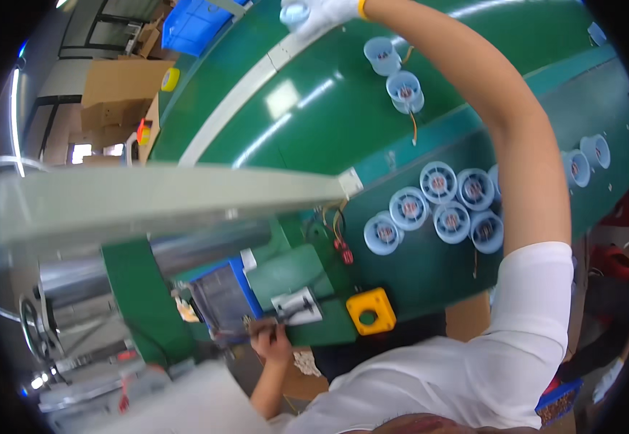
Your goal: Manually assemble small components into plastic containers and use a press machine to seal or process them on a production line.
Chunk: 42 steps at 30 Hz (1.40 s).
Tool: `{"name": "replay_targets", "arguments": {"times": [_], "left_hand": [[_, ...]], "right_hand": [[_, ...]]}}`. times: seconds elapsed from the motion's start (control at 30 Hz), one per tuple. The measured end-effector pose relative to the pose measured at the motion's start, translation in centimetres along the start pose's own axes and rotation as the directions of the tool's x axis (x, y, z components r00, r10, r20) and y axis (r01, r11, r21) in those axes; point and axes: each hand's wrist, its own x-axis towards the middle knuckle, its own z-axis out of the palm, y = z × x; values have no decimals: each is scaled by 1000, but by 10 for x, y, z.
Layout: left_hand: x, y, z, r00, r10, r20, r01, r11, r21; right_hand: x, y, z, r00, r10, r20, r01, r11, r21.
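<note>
My right arm stretches to the far side of the green bench. Its white-gloved hand (325, 13), with a yellow cuff, is closed around a light-blue round housing (295, 14) near the top edge. Two similar housings (404, 88) with trailing wires stand on the green surface below that forearm. Nearer, a cluster of light-blue spoked housings (438, 182) sits on the darker green strip. My left hand (274, 344) is bare, at the lower left beside a green machine fixture (289, 275). Its fingers are curled at a small dark piece by a white plate (301, 305); what they grip is blurred.
A yellow block with a round hole (371, 312) sits at the bench's near edge. A pale machine beam (170, 199) crosses the left side. Beyond are a blue bin (193, 27) and cardboard boxes (119, 90). Part of another person shows at the right edge.
</note>
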Motion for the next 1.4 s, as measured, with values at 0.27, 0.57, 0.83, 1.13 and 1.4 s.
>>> {"name": "replay_targets", "arguments": {"times": [0.27,0.57,0.83,1.13,1.4], "left_hand": [[29,23,9,997,-82,12,83,992,-96],[13,15,5,997,75,-9,-74,992,102],[4,-5,16,997,-64,52,64,998,0],[12,4,15,997,-70,-28,62,971,-232],[29,18,14,989,18,-144,-60,955,-291]], "right_hand": [[-102,-111,68,982,104,159,-88,991,-102],[-79,-84,30,820,399,410,-456,888,49],[-78,-115,39,796,486,361,-300,834,-463],[-237,-231,-44,999,-40,-9,37,971,-236],[-329,-310,18,965,-28,-262,-73,927,-368]]}}
